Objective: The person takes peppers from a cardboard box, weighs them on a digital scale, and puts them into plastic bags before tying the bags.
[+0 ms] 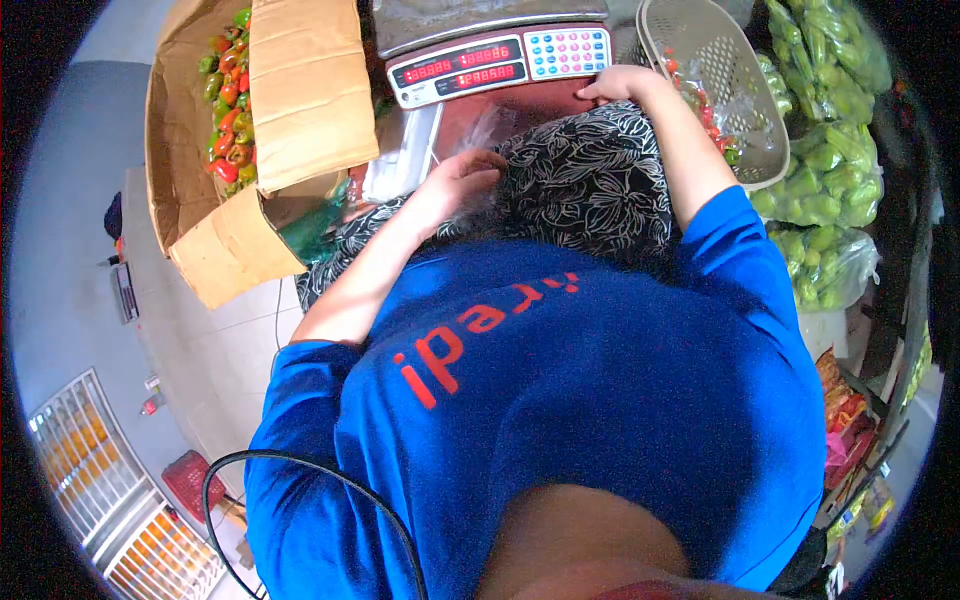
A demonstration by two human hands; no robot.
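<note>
My left hand [464, 178] is over my lap, its fingers curled around a thin clear plastic bag [484, 132] that is blurred and partly hidden. Just left of it lies a stack of clear plastic bags [403, 150]. My right hand [622, 86] is at the lower right corner of the digital scale [500, 66], fingers bent and drawn together; whether they pinch anything is hidden. Red digits glow on the scale's display, beside a keypad with blue and pink buttons. Its metal pan [480, 18] is cut off by the top edge.
On the left stands an open cardboard box [312, 90] with red and green peppers [232, 110]. A grey perforated basket [770, 130] holding some peppers is at the right. Beyond it, bagged green vegetables [825, 170] are piled. A black cable [300, 458] loops at lower left.
</note>
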